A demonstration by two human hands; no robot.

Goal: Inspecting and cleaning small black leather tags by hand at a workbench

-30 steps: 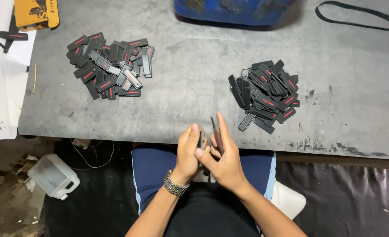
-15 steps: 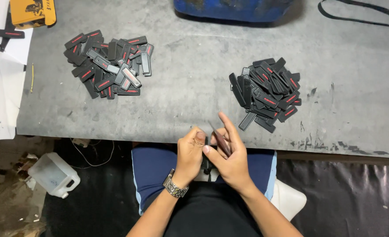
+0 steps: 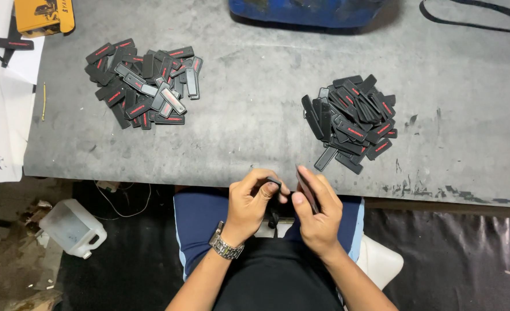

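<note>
The head camera looks straight down at a grey desk (image 3: pixel 255 132) and at two hands held just off its near edge, above the person's lap.

The left hand (image 3: pixel 253 203) wears a metal watch (image 3: pixel 226 247) at the wrist. Its fingers are curled in, and the thumb and first finger pinch a small black piece (image 3: pixel 275 185). So this grip is closed on the small piece.

The right hand (image 3: pixel 318 214) is just beside the left one. It holds a flat black tag (image 3: pixel 305 190) upright between the thumb and the long fingers. This grip is closed on the tag. The small piece and the tag are very near each other, but I cannot tell if they touch.

On the desk, a pile of black tags with red marks (image 3: pixel 351 120) lies to the right, not far from the hands. Another pile of the same tags (image 3: pixel 144 83) lies far off to the left.

A blue tub (image 3: pixel 306 8) sits at the far edge. A yellow box (image 3: pixel 43 14) is in the far left corner. A white plastic jug (image 3: pixel 73 227) stands on the floor at the left.
</note>
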